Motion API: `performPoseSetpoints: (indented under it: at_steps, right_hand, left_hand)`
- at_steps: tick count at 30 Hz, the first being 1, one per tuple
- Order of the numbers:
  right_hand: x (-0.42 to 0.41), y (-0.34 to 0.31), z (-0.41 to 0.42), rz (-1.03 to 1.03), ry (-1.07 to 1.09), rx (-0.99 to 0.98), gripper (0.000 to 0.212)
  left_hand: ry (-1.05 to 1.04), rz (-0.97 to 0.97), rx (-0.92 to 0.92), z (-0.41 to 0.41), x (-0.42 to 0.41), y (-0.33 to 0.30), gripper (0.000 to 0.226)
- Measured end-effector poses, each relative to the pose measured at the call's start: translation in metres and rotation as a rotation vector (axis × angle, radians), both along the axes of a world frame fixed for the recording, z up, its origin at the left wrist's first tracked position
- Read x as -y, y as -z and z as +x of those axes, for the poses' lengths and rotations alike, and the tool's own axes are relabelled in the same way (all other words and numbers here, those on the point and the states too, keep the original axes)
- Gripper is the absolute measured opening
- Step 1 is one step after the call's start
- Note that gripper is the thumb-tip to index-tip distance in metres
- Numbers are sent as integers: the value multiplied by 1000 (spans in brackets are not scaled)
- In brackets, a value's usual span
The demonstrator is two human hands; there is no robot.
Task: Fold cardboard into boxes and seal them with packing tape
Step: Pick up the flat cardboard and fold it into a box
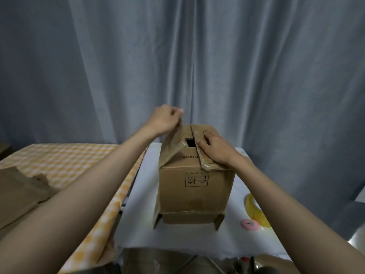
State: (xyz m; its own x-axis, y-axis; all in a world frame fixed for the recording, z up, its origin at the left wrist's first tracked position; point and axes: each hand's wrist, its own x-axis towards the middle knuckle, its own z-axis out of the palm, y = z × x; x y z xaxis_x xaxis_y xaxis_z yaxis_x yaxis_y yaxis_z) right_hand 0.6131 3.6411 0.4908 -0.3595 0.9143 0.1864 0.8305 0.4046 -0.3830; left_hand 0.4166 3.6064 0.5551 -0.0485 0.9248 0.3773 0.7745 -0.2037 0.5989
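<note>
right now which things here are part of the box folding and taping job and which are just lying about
In the job:
- cardboard box
- raised top flap, pinched by the left hand
- right hand, pressing the other flap
- tape roll
- flat cardboard stack

Lying about:
- pink round thing
- checked cloth
- grey curtain

Curtained home room: grey drapes (217, 56), checked tablecloth (65, 161).

Left hand (165, 119) pinching tape strip (174, 145) off cardboard box (195, 186), right hand (214, 149) pressing top flap
</note>
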Motion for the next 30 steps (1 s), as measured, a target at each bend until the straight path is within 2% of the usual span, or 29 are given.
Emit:
performPoseSetpoints:
  at_steps: [2,5,6,8,10,11,14,20,23,27,30]
  right_hand:
    - [0,1,0,21,10,12,65]
    - [0,-2,2,-18,25,9,72]
    - [0,-3,4,-65,34,-15,75]
    - [1,-7,10,-185,66,-106,80]
    - [4,-11,13,-289,82,-207,82]
    - [6,-12,14,-309,74,-239,79]
    - [8,-18,14,-317,70,-298,66]
    - [10,-24,14,-291,95,-293,59]
    - [11,-17,18,-287,80,-314,53]
    - [14,4,17,-352,77,-515,44]
    - [13,29,7,-451,58,-593,56]
  left_hand:
    - [106,-63,-147,11,0,12,29]
    - [139,-190,-254,13,-5,34,40]
    - [98,-212,-253,11,-5,41,50]
    - [8,-249,-134,6,-4,52,73]
    - [-18,-289,-4,3,-3,61,80]
    - [-9,-292,53,3,-3,64,74]
    - [15,-216,225,5,-2,71,31]
    - [64,-171,430,11,-1,79,22]
    - [39,-175,402,17,-5,76,24]
    - [17,-199,262,14,-7,64,27]
    - [-6,-262,162,5,-6,70,45]
